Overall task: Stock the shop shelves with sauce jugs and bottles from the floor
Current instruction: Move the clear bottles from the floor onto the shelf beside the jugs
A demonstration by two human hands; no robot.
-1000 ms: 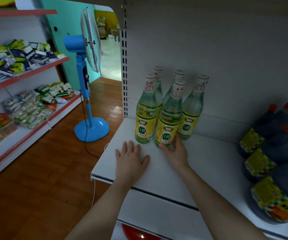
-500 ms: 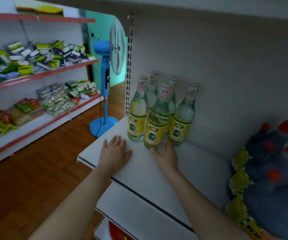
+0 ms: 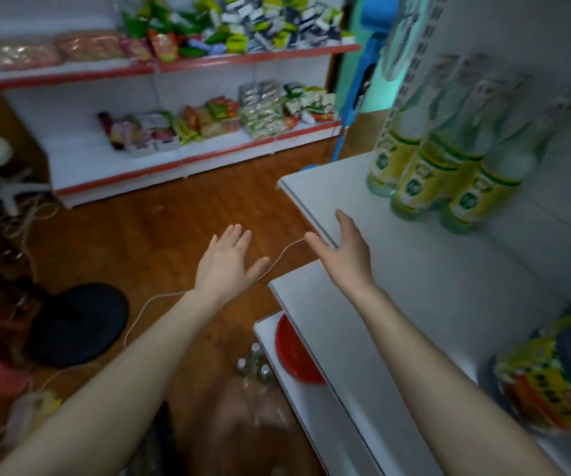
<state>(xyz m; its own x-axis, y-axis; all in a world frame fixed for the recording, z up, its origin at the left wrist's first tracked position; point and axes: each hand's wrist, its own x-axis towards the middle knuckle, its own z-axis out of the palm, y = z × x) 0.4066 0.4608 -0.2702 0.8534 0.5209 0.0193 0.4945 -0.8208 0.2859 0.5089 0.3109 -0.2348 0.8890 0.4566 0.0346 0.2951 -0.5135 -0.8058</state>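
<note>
Both my hands are empty, each grip spread wide with the fingers splayed flat. My left hand hangs over the brown wooden floor, touching nothing. My right hand hovers over the front edge of the white metal shelf; whether it brushes the edge I cannot tell. On that shelf, near the back panel and well apart from my right hand, stand the clear glass bottles with yellow-green labels and white caps; I count three in the front row, with more behind them too blurred to count. At the right end of the same shelf lie dark sauce jugs with yellow labels, their number unclear. Down on the floor, just beside the lowest shelf, a cluster of small clear white-capped bottles waits, four or so, blurred. One red round basin sits on the lowest shelf, and one thin white cord trails across the floor beneath my hands.
</note>
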